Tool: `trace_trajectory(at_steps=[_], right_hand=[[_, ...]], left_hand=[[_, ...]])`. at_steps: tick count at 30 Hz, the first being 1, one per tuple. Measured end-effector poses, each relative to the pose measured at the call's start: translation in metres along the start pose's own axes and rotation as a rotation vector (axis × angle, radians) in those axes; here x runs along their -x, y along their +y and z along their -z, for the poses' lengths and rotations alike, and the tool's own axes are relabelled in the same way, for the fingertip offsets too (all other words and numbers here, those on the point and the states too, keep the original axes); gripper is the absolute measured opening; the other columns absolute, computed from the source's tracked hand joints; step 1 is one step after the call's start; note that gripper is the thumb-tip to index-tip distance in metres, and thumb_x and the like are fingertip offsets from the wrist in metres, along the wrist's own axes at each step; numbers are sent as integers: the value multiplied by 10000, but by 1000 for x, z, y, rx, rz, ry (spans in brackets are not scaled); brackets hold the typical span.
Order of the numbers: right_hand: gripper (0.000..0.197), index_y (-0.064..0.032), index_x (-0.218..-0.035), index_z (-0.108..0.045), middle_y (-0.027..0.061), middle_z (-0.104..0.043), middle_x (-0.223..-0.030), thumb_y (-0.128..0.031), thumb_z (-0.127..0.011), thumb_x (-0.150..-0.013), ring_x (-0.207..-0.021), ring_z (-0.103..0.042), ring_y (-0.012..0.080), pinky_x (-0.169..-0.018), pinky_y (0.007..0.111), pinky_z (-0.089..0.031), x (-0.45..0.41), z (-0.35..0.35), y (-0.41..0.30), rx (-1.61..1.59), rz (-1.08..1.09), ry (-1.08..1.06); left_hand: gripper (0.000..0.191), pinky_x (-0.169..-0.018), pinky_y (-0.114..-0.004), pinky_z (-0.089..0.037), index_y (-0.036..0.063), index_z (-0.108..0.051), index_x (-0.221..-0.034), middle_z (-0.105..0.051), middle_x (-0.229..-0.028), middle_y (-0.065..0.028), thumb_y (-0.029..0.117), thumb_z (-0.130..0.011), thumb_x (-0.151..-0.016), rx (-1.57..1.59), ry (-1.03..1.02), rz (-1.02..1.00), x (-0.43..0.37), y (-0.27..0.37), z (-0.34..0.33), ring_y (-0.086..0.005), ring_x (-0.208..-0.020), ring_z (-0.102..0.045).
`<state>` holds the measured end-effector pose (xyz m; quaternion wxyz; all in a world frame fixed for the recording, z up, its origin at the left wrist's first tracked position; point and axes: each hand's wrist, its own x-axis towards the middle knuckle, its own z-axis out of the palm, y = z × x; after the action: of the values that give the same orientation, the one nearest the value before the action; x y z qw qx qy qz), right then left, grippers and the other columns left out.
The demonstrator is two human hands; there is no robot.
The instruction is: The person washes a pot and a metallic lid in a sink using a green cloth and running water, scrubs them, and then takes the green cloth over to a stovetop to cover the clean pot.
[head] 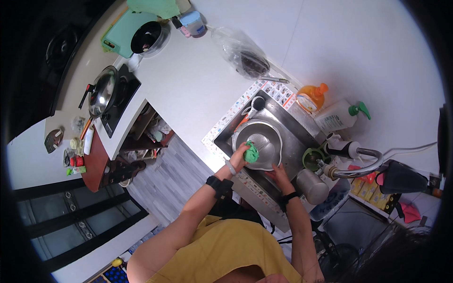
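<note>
My left hand [241, 155] is closed around a crumpled green cloth [251, 152], held at the near left rim of a round stainless steel basin [270, 136]. With its fingers at the basin's near rim, my right hand [279, 175] grips the edge; part of its fingers is hidden by the basin. The basin sits in a rectangular steel sink [288, 123]. Behind its far left rim lies a dish brush [257, 103] with dark bristles and an orange and white handle. Toward the sink's right corner is a green strainer-like container [313, 157].
A chrome faucet [371, 169] and a metal cylinder [312, 186] stand right of the sink. An orange soap bottle [310, 98] and a white pump bottle [336, 116] are along the wall. Farther off are a bagged dark item [253, 63] and a lidded wok [103, 92].
</note>
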<state>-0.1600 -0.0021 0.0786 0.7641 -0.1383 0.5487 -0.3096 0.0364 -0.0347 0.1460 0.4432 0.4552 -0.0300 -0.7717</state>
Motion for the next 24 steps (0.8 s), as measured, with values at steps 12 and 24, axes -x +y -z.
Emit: trace_trajectory(at_steps=[12, 24], right_hand=[[264, -13, -869, -497, 160, -464, -928, -106, -489, -622, -826, -460, 262, -727, 332, -371, -50, 94, 52, 1566, 243, 222], [227, 14, -841, -508, 173, -433, -914, -74, -513, -631, -893, -405, 297, -803, 322, -321, -69, 88, 8, 1023, 538, 339]], left_hand=[[284, -685, -313, -394, 113, -352, -1027, -449, -911, -40, 191, -403, -759, -62, 54, 40, -3, -9, 5, -145, -842, -462], [293, -779, -314, -360, 70, -387, -1048, -446, -974, -47, 139, -379, -763, 12, 42, 45, -2, -5, 17, -165, -900, -444]])
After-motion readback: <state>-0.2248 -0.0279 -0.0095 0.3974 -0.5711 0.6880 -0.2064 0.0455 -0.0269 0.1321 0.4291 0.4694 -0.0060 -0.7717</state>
